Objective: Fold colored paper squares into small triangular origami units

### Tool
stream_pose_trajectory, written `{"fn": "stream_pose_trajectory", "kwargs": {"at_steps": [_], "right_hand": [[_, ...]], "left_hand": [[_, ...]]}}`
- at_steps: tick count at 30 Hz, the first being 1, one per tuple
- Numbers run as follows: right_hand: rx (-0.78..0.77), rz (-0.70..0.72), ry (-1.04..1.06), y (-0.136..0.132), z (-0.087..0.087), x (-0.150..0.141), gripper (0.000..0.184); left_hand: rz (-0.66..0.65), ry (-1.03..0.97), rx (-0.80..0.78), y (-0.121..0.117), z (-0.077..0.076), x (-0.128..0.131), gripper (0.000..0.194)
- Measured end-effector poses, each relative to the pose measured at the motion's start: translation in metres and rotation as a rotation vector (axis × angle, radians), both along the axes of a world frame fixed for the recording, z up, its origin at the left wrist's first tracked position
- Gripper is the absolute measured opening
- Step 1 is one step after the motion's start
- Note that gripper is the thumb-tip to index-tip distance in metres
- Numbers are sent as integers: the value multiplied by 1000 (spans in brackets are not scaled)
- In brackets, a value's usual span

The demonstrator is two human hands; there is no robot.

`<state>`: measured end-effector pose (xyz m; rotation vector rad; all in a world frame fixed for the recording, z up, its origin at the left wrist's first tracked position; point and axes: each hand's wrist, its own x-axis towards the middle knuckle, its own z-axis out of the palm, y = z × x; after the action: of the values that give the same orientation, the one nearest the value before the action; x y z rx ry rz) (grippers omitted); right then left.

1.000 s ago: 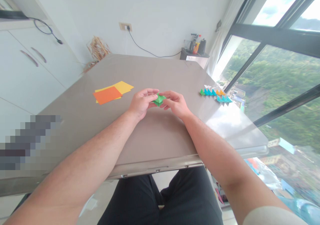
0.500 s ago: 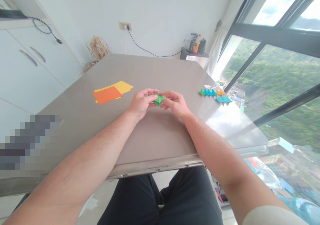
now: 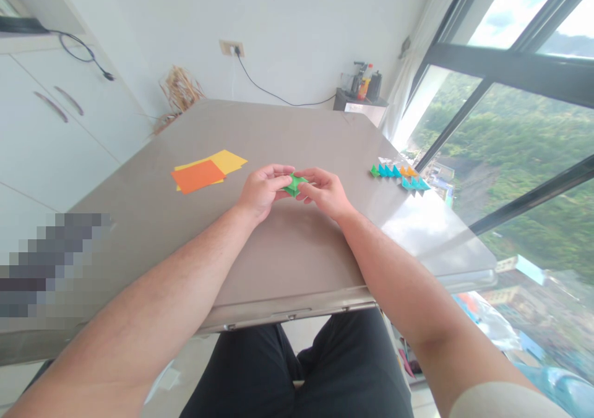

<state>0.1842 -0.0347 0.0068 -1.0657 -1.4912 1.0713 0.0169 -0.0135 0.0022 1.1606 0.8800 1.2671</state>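
A small folded piece of green paper is held between both hands above the middle of the table. My left hand pinches its left side, thumb on top and fingers behind and below. From the other side, my right hand grips it with thumb and fingers, the thumb lying over the paper's right part. The fingers hide much of the folds. To the left lie flat sheets of orange paper and yellow paper, partly overlapping.
Small folded paper boats in green, blue and orange stand in rows at the table's right side, by the window. The grey table has its front edge over my lap. A pixelated patch covers the table's left front.
My right thumb has shifted slightly on the green paper. Both hands otherwise keep the same place and grip.
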Motion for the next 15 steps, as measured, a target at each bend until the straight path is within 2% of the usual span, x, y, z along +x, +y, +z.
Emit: {"fn": "stream_pose_trajectory", "kwargs": {"at_steps": [9, 15], "right_hand": [[27, -19, -53, 0, -2, 0, 23], [58, -22, -48, -1, -1, 0, 24]], "left_hand": [[-23, 23, 37, -2, 0, 1, 32], [-22, -2, -4, 1, -2, 0, 34]]}}
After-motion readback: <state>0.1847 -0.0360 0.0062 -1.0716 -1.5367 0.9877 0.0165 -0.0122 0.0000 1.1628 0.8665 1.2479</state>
